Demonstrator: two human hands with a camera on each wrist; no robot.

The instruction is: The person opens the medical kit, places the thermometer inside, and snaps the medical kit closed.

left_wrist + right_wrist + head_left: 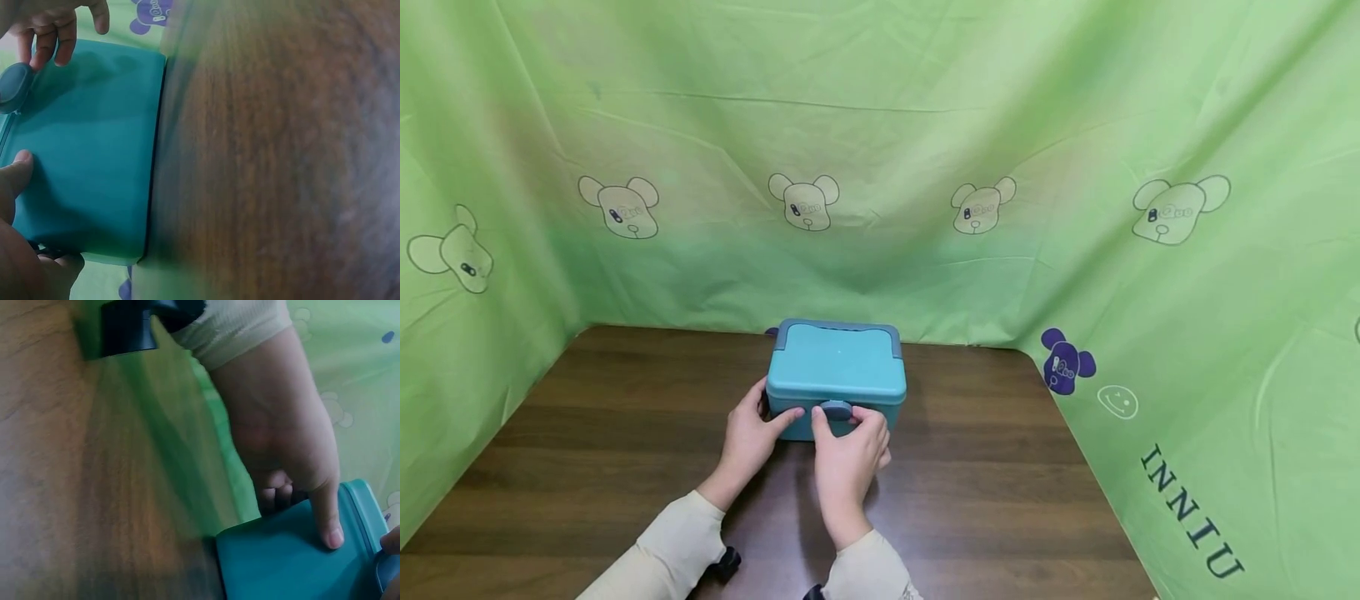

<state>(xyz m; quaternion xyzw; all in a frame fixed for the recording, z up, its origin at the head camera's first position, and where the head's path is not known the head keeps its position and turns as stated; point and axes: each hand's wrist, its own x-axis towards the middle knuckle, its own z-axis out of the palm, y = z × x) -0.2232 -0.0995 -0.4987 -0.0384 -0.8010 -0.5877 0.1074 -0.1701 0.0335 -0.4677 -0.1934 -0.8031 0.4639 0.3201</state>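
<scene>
A teal lidded storage box with a grey-blue handle folded around its top stands on the table. An oval grey-blue latch sits at the middle of its front. My left hand grips the box's left front corner, thumb on the front and fingers along the side, as the right wrist view also shows. At the latch, my right hand has its thumb at the left edge and its index finger at the right edge, pinching it. The left wrist view shows the latch tilted outward from the front wall.
The box stands near the back of the dark wood table. A green curtain printed with bear heads encloses the back and both sides. Black straps hang at the wrists below the pale sleeves.
</scene>
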